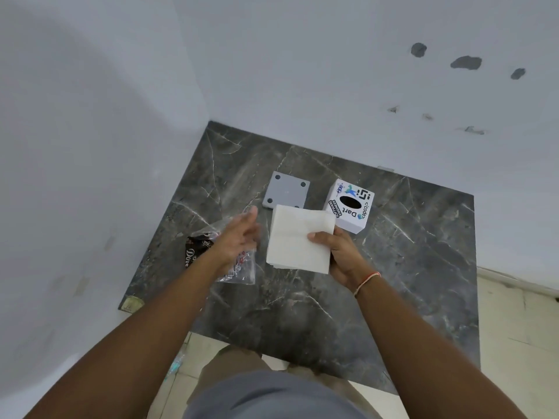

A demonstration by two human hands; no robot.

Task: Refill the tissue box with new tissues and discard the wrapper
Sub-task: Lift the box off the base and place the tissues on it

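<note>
I had my right hand [341, 255] up over the middle of the dark marble table [393, 267], thumb on top and fingers underneath, pinching the right edge of a white stack of tissues [298, 238]. The stack was held roughly flat above the surface, its far edge overlapping the near edge of a grey square plate [286, 190] in view; couldn't tell if they touched. That plate lay flat toward the back of the table, w/ dark round dots at its corners. Just right of it, nearer the back right, stood the white tissue box [351, 205], printed w/ stickers and lettering, its dark oval slot facing up and nothing showing in the slot. Box sat just beside the far right corner of the stack, apart from my fingers.

My left hand [239, 237] was blurred, fingers spread loosely and palm turned inward toward the stack, gripping nothing as far as I could see. Under and just behind it, near the left edge of the table, lay the clear plastic wrapper [239, 272], crumpled, w/ a black printed part at its left end. A thin thread band [366, 282] circled my right wrist. Table was pushed into a corner of white walls [90, 146]
</note>
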